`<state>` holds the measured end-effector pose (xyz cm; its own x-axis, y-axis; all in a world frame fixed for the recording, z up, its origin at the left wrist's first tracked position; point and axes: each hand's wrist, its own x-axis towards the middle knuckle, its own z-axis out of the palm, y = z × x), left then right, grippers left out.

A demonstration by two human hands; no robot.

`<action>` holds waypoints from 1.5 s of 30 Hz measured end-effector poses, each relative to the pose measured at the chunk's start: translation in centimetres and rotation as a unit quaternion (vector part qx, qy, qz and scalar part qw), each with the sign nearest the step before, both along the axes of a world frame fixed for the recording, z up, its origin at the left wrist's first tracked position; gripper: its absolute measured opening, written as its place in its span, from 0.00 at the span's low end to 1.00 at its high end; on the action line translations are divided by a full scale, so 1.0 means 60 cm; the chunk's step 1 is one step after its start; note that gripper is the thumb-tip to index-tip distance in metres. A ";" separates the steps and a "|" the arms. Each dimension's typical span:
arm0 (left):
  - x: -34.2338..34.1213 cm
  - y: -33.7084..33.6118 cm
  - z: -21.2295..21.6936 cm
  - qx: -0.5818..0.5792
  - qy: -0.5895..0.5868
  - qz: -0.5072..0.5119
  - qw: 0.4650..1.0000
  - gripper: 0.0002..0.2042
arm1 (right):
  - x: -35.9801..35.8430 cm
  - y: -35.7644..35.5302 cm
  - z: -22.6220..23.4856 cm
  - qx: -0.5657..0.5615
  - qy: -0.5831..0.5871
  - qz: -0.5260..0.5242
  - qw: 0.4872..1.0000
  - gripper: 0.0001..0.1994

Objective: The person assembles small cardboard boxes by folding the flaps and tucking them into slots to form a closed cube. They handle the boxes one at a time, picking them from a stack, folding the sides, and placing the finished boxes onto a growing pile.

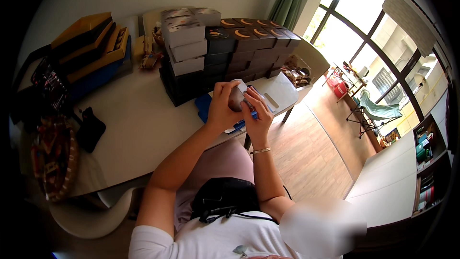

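Observation:
A small box (235, 99), pale on one side and dark brown on another, is held up above the table's right end. My left hand (221, 108) wraps around its left side, with the fingertips over the top edge. On the other side, my right hand (258, 117) has its bent fingers and thumb on the box. Part of the box is hidden behind the fingers. Beneath the hands lie something blue (203, 109) and a white board with a slot (286, 91). Just behind stand stacked dark boxes (239, 56) with orange crescents on top.
White-sided boxes (184, 43) are piled left of the dark ones. Farther left are yellow and black trays (86, 43), a black pouch (90, 129) and a basket of small packets (53, 158). A folding chair (378, 108) stands by the window.

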<state>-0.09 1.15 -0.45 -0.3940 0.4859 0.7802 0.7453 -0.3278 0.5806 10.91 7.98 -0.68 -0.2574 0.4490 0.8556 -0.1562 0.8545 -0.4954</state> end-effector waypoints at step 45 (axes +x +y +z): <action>-0.037 -0.051 0.104 0.046 -0.135 -0.035 0.989 0.22 | -0.004 -0.007 0.111 0.009 -0.047 0.042 0.998 0.37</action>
<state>-2.30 -1.93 5.79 -0.5621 0.4517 0.6928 0.5406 -0.4333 0.7211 10.65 7.54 5.99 -0.3729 0.4070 0.8338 -0.1803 0.8498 -0.4954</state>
